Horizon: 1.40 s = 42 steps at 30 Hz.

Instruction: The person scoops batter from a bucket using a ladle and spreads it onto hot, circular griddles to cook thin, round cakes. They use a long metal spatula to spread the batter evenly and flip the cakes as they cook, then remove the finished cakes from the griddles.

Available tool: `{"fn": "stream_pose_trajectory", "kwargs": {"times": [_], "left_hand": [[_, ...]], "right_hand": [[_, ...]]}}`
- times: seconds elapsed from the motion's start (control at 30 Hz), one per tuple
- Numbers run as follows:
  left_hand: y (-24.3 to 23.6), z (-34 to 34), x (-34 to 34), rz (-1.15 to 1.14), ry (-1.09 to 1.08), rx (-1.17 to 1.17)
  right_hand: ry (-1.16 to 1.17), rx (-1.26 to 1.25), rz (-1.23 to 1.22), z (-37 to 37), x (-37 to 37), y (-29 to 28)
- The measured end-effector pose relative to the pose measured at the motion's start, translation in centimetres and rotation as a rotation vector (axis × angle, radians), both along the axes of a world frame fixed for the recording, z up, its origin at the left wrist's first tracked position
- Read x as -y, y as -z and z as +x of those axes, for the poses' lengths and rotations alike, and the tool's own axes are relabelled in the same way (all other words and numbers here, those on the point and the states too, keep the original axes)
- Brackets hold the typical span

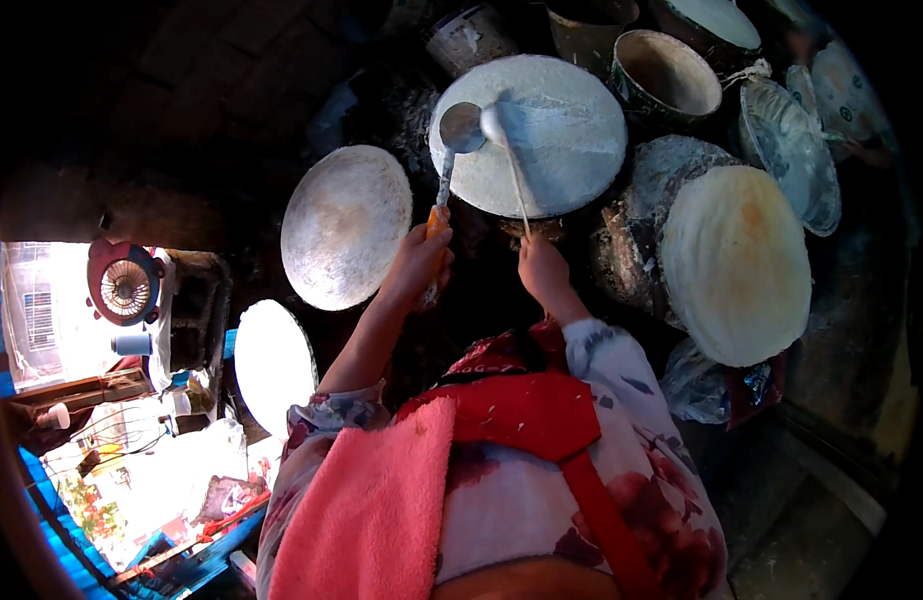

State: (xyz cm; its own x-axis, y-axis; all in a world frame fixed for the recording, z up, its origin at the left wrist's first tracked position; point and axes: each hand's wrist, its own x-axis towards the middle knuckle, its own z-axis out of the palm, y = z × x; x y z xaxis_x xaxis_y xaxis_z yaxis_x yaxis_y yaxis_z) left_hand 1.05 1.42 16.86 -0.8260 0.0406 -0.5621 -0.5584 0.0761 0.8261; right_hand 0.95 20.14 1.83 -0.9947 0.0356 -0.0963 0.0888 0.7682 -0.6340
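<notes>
My left hand is closed around the orange handle of a metal tool with a round grey head. That head is over the left part of a large round pan top coated in white. In my right hand is a thin stick with a whitish rounded head, also over the coated surface, just right of the metal head. I cannot tell whether either head touches the surface. White streaks spread rightward across the coating.
A round, pale disc stands at left, and another white one lies nearer me. At right a thin pale round sheet covers a disc. Behind are a bucket and a clear-lined basin. A fan stands far left.
</notes>
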Motion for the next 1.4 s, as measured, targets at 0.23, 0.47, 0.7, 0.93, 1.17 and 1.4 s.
{"fn": "stream_pose_trajectory", "kwargs": {"times": [0.23,0.47,0.7,0.93,1.17,1.4], "left_hand": [[-1.1,-0.9,-0.4,0.103,-0.070,0.057],[-1.2,-1.1,-2.1,0.273,-0.138,0.163],[-2.0,4.2,1.1,0.617,-0.336,-0.084],[-4.6,3.1,1.7,1.424,-0.408,-0.078],[-6.0,10.2,2.1,1.215,-0.573,-0.224],[-6.4,23.3,4.1,1.102,-0.820,-0.382]], "right_hand": [[0.117,-0.021,0.045,-3.6,-8.7,-1.4],[-0.130,-0.086,-0.213,-1.7,-0.2,2.9],[-0.276,-0.277,-0.208,-1.1,-0.6,-6.2],[-0.111,-0.322,-0.066,-7.1,-8.6,-5.9],[-0.597,0.061,0.262,-3.2,-8.6,-5.2],[-0.357,-0.076,0.270,-9.6,-13.5,-2.0]]}}
